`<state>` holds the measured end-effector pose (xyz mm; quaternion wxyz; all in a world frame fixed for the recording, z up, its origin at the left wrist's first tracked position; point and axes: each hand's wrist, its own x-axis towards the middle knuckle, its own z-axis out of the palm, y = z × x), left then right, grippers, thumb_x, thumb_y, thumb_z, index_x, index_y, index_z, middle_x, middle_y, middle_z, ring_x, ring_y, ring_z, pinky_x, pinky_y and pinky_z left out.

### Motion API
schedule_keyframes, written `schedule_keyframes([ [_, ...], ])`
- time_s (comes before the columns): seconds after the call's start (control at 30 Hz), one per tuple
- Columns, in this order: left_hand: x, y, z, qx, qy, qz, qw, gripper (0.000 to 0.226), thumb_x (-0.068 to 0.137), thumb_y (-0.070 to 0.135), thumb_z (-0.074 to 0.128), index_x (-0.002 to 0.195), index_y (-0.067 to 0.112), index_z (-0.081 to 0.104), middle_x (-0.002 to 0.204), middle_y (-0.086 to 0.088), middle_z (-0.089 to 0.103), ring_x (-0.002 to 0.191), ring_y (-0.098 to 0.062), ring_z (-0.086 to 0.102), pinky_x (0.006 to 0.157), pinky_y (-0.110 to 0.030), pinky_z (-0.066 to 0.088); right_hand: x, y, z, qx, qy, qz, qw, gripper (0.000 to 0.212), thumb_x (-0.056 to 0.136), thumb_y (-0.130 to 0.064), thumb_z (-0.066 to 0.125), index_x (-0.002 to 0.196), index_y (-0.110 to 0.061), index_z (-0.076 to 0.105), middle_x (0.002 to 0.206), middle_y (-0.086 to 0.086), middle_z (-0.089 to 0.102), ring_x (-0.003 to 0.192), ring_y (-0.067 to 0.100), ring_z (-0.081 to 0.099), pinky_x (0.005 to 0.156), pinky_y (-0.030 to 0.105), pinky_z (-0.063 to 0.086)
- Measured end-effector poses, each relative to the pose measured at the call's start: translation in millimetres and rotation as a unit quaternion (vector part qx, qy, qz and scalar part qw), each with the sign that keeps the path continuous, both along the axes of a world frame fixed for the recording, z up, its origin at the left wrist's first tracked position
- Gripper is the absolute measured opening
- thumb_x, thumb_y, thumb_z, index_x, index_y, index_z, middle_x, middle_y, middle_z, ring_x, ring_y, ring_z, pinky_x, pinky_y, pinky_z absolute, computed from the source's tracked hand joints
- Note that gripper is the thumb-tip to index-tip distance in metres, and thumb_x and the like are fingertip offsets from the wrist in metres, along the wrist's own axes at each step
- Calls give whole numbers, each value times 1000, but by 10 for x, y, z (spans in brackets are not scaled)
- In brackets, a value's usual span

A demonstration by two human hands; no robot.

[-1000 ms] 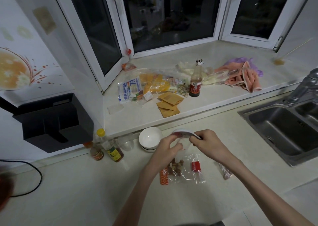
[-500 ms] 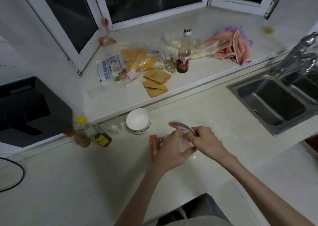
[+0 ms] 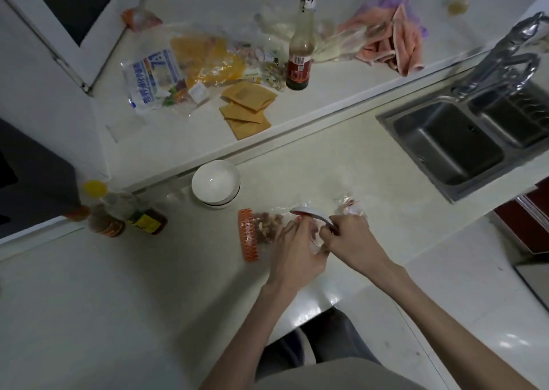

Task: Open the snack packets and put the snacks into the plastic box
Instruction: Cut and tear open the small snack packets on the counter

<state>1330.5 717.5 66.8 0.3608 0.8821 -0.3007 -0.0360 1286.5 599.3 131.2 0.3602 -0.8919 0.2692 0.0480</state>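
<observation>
I see the snack packet [image 3: 261, 229] lying on the table [image 3: 118, 285], just in front of my two hands; it is clear plastic with an orange end strip on its left, and brown snacks show through it. My left hand [image 3: 297, 256] has its fingers curled around a clear plastic thing over the packet's right part (I cannot tell if this is the plastic box or more wrapping). My right hand [image 3: 350, 241] is closed on the handle of a white spoon [image 3: 309, 214], whose bowl points left, above the packet. A second small packet [image 3: 349, 208] lies just beyond the right hand. Behind them stands a stack of white bowls [image 3: 215, 184], and to the left some sauce bottles [image 3: 118, 214]. On the window sill [image 3: 341, 92] there are brown paper sachets [image 3: 246, 107], a dark bottle [image 3: 300, 53] and a pink cloth [image 3: 395, 44]. The steel sink [image 3: 463, 140] is at the right.
</observation>
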Motion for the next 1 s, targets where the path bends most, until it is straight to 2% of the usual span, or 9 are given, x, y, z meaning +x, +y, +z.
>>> schedule_keyframes([
  [0.1,89,57,-136,11,25,-35,999,27,75,53,55,88,33,42,76,16,58,71,-8,58,62,-20,37,-28,-21,-77,31,18,5,999,34,87,-20,48,54,-15,45,45,-6,40,42,6,36,42,18,31],
  [0.23,254,233,-373,-12,187,18,982,30,78,64,56,89,38,47,72,21,58,67,3,59,62,-15,44,-73,-109,-250,46,12,3,999,21,100,-19,38,90,-8,53,59,-7,46,51,8,45,47,19,33],
  [0.37,458,480,-721,-7,280,134,951,20,82,40,70,78,31,53,69,15,63,61,5,59,60,-20,44,-58,-343,-504,-19,81,1,997,8,90,4,41,90,-3,47,74,7,52,67,25,46,53,33,24],
  [0.47,595,679,-878,6,306,203,930,15,84,34,69,78,24,60,70,9,67,66,-7,66,61,-26,52,34,-509,-627,-60,169,6,984,13,78,6,48,76,3,60,80,23,64,79,36,58,55,26,29],
  [0.57,687,798,-937,3,319,258,912,18,85,27,71,74,23,58,71,5,67,64,-9,66,57,-23,52,164,-621,-761,-61,173,7,983,23,76,1,55,55,-6,48,76,26,62,81,39,59,51,18,33],
  [0.63,740,802,-967,8,304,256,918,20,84,20,72,70,25,59,63,9,63,51,6,58,46,-7,42,261,-655,-854,-85,185,27,979,7,78,0,54,73,-4,57,93,27,64,94,39,59,69,30,43],
  [0.7,792,774,-999,10,298,250,921,19,84,13,71,69,21,64,57,12,60,41,9,55,38,-4,36,341,-707,-972,-105,200,28,974,22,78,3,50,97,5,62,105,26,63,102,39,59,80,37,47],
  [0.83,899,673,-1062,5,308,267,913,7,85,11,68,78,11,67,70,-1,65,54,3,54,41,-2,36,501,-717,-1128,-102,201,42,973,26,80,4,48,102,4,63,104,23,65,99,37,61,70,31,44],
  [1.0,928,518,-1164,-74,385,331,858,24,82,10,69,64,22,57,51,13,60,39,5,56,35,-7,36,598,-684,-1273,-74,187,73,977,30,79,7,45,103,4,63,104,24,65,97,36,60,68,28,37],
])
